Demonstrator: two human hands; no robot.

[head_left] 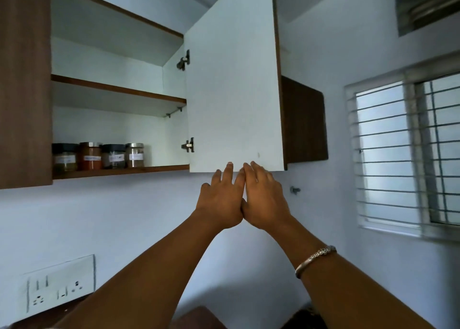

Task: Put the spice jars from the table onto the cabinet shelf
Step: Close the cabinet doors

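Several spice jars stand in a row on the bottom shelf (159, 167) of the wall cabinet, at its left: a black-lidded jar (64, 157), a red-filled jar (90, 155), another black-lidded jar (113, 156) and a steel-lidded jar (134, 155). The white cabinet door (234, 80) hangs open to the right. My left hand (221, 199) and my right hand (262, 199) are raised side by side, with fingertips at the door's lower edge. Neither hand holds anything. The table is out of view.
The upper shelf (117, 89) holds nothing visible. A closed brown cabinet (305, 122) sits behind the door. A barred window (408, 152) is at right, a switch and socket plate (58, 284) at lower left, a small wall peg (295, 190) under the cabinet.
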